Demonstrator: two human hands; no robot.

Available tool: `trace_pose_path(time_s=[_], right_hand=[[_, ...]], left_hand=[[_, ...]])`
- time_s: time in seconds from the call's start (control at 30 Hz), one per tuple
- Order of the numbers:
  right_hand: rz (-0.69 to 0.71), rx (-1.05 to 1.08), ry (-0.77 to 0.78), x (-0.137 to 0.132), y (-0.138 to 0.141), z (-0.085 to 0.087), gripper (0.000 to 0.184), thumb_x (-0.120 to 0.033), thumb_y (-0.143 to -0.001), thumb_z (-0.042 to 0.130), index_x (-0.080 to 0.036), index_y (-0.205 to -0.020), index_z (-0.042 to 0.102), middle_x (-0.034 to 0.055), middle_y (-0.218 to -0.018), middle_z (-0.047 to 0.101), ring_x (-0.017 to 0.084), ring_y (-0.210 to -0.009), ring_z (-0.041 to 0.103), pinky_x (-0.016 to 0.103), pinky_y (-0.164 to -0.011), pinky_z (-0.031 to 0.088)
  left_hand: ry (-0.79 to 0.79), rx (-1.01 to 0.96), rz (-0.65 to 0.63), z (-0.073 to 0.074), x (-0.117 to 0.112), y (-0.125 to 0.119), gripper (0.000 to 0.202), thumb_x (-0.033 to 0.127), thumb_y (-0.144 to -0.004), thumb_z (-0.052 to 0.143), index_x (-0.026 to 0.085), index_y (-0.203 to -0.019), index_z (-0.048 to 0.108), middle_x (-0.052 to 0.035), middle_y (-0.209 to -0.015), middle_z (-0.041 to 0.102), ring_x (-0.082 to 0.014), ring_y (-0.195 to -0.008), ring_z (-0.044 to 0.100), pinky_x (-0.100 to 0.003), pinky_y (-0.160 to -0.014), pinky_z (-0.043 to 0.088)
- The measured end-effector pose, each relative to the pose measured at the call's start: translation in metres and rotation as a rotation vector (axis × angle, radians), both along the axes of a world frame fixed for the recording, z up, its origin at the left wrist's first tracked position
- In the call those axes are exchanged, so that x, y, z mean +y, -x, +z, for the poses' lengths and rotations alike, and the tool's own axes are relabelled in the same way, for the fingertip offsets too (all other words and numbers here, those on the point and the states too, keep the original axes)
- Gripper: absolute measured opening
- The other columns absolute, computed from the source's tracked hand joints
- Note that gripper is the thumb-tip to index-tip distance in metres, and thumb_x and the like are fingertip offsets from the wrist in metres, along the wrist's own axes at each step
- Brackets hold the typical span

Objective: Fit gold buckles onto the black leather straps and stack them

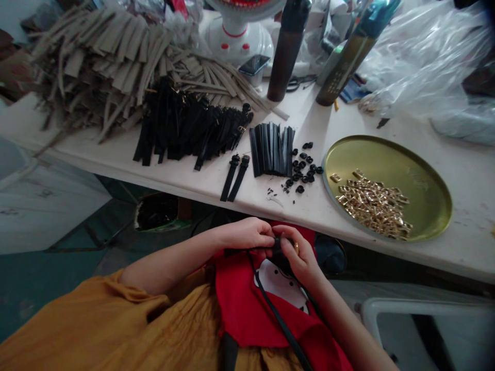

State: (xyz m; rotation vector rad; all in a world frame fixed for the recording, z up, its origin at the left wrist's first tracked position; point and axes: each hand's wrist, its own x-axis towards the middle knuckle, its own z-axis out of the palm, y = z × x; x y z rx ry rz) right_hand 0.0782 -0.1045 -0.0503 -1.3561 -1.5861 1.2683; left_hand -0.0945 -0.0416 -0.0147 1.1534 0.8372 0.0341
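Observation:
In my lap, my left hand (253, 236) is closed on a thin black strap (243, 250) that sticks out to its left. Right against it, my right hand (299, 253), with a gold ring on one finger, closes around a dark piece between the two hands; fingers hide most of it. Just beyond on the table lie two finished-looking buckled black straps (235, 178), a row of flat black strips (272, 149) and a scatter of small black loops (303, 167). A gold tray (421, 175) to the right holds a heap of gold buckles (375, 206).
Bundled black straps (185, 123) and a big pile of grey-beige strips (104, 67) cover the left of the table. Two tall bottles (288, 51), scissors (301, 81), a white fan base (235, 38) and plastic bags (433, 62) stand behind. An open box (158, 211) sits below.

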Motion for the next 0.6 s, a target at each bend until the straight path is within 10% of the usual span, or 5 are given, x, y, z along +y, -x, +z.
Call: trace_pose_path(time_s=[0.37, 0.6], right_hand=[[-0.021, 0.002, -0.01, 0.0008, -0.0008, 0.0011, 0.028, -0.026, -0.085, 0.041, -0.023, -0.11, 0.051, -0.0013, -0.073, 0.052, 0.013, -0.06, 0.048, 0.026, -0.056, 0.036], [0.065, -0.044, -0.04, 0.003, -0.0001, 0.0013, 0.027, -0.023, -0.085, 0.04, -0.022, -0.11, 0.05, 0.0, -0.076, 0.054, 0.014, -0.063, 0.051, 0.026, -0.059, 0.038]], left_hand=[[0.23, -0.092, 0.033, -0.0065, 0.0013, 0.0062, 0.017, 0.029, -0.076, 0.056, 0.013, -0.072, 0.054, -0.0002, -0.061, 0.063, -0.009, -0.05, 0.058, -0.021, -0.053, 0.045], [0.063, 0.009, 0.006, -0.0069, -0.0006, -0.0018, 0.013, 0.023, -0.078, 0.049, 0.013, -0.074, 0.055, 0.0003, -0.063, 0.062, -0.0084, -0.051, 0.057, -0.019, -0.052, 0.044]])
